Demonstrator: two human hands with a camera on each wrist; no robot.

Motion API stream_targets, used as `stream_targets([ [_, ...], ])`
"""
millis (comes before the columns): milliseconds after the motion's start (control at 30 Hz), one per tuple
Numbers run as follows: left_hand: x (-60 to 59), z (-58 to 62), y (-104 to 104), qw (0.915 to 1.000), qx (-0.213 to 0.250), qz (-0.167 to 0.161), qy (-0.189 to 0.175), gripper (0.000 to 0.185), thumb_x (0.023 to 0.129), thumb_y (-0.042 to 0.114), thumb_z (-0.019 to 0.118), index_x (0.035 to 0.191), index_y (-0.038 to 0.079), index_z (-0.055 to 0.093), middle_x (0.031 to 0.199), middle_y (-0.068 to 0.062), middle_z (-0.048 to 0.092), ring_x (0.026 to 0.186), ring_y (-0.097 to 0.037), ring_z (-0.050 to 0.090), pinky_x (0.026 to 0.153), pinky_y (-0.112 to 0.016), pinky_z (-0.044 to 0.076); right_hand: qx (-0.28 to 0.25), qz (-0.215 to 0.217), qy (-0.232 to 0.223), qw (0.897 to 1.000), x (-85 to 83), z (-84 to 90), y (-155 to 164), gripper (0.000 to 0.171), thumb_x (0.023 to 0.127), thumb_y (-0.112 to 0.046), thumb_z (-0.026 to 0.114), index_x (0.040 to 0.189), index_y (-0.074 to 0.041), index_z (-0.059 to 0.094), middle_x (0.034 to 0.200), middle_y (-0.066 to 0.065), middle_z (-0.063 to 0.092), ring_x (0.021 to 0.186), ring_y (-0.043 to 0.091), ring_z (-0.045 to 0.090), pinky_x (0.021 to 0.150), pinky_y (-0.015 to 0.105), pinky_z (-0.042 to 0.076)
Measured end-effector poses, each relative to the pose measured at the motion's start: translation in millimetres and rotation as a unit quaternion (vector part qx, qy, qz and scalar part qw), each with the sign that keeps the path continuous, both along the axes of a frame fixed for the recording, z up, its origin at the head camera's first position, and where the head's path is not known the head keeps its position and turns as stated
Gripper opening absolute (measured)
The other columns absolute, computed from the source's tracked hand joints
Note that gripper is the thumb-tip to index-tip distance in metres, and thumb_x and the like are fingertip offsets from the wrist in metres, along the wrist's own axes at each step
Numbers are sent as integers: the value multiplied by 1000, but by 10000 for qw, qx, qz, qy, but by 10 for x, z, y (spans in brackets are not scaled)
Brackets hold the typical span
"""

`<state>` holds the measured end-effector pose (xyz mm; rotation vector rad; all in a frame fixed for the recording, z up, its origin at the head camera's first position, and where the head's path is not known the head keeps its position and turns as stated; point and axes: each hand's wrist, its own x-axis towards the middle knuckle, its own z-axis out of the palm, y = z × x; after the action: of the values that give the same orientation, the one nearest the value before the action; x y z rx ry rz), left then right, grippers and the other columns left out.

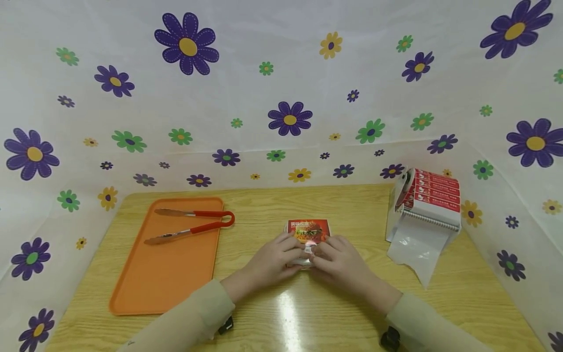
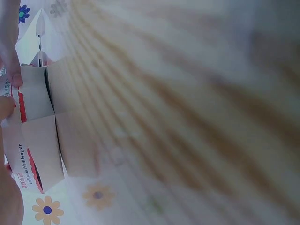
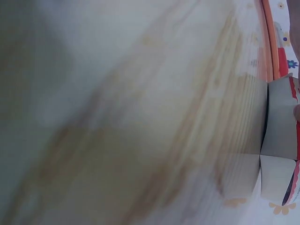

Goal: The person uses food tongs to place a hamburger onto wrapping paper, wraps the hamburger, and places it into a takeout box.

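A small cardboard hamburger box [image 1: 309, 229], with a red burger picture on its lid, sits on the wooden table between both hands. My left hand [image 1: 278, 256] holds its near left side, and my right hand [image 1: 339, 259] holds the near right side with curled fingers. Printed "Delicious Hamburger" lettering shows on the white box [image 2: 40, 136] in the left wrist view, where the fingers press along its edge. From the right wrist, only the side of the box [image 3: 280, 124] and part of a finger are seen. What lies inside is hidden.
To the left lies an orange tray [image 1: 162, 288] with red-handled tongs [image 1: 206, 226] on it. A dispenser [image 1: 433, 195] with a roll of bags and a hanging plastic sheet [image 1: 415, 249] stands at the right. Flower-print cloth [image 1: 246, 88] surrounds the wooden table [image 1: 259, 208].
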<state>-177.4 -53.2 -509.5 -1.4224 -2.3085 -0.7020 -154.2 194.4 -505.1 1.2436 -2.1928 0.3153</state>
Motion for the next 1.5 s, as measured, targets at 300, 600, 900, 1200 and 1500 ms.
stream_targets([
  [300,0,2,5,9999,39,-11,118,23,86,15,89,106,14,77,112,0,72,113,-18,66,124,-41,47,95,96,730,9972,-4,12,-28,11,84,-27,76,91,-19,73,100,-3,70,88,19,61,75,35,57],
  [600,-2,-5,11,9999,-40,-2,164,26,85,12,89,108,15,77,112,0,72,110,-18,66,125,-38,46,225,-43,1100,9937,14,44,-68,40,115,-16,40,90,-16,70,97,-5,69,81,15,59,63,24,56],
  [900,20,-7,26,9996,107,-32,245,26,83,9,89,105,14,76,110,1,71,107,-17,64,125,-37,45,388,-190,1214,9917,44,17,-85,41,116,-15,35,91,-17,69,96,-6,68,82,13,57,64,23,55],
  [1200,58,-24,25,9996,-55,39,263,23,87,10,86,107,17,77,116,0,70,110,-18,62,126,-38,44,384,-157,1270,9910,75,18,-102,39,112,-6,38,90,-17,69,93,-6,66,81,14,56,65,23,55],
  [1500,79,-48,-12,9992,-314,75,247,21,92,14,83,112,18,78,123,-1,71,122,-23,63,127,-42,42,138,-83,1190,9928,73,-28,-73,45,114,-5,38,89,-15,74,97,-5,73,86,14,63,71,24,60],
])
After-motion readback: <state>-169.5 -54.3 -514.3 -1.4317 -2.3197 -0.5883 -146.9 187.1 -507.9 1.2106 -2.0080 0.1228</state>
